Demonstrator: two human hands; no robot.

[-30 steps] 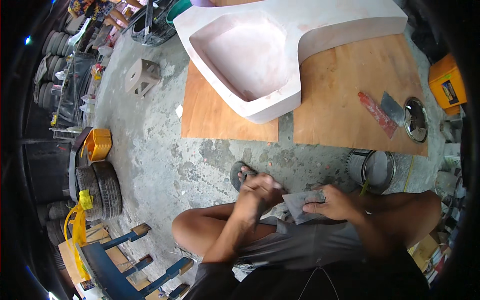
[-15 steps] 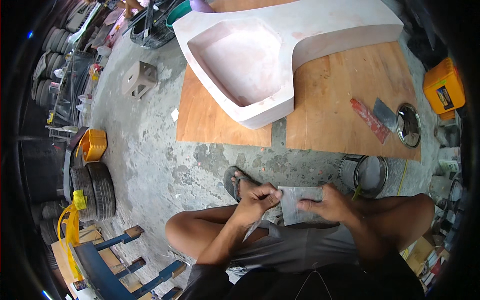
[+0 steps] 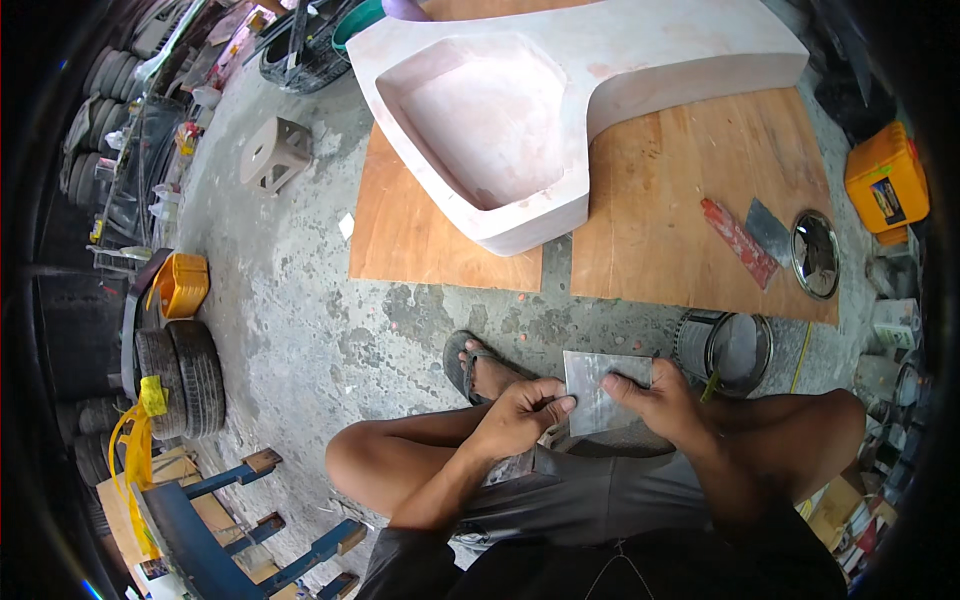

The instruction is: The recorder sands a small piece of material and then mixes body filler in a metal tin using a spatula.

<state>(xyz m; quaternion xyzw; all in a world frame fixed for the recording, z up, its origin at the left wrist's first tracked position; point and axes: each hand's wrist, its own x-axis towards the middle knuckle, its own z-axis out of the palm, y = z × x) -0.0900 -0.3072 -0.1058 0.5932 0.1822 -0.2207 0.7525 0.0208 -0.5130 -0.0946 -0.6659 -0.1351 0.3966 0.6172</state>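
Two hands, one grey plate in the right.
I count two wooden boards, one pale basin piece, one stool.

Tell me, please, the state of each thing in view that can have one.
Grey plate: held.
Right grip: closed on the plate.
Left grip: curled at the plate's left edge.
Can: open.
Round metal lid: off the can.
Pale basin: hollow side up.
Red flat tool: lying on plywood.
Stool: upright.

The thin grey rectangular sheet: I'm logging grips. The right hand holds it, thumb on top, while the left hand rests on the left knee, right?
No: the head view shows the left hand at the left edge of the sheet, not on the knee.
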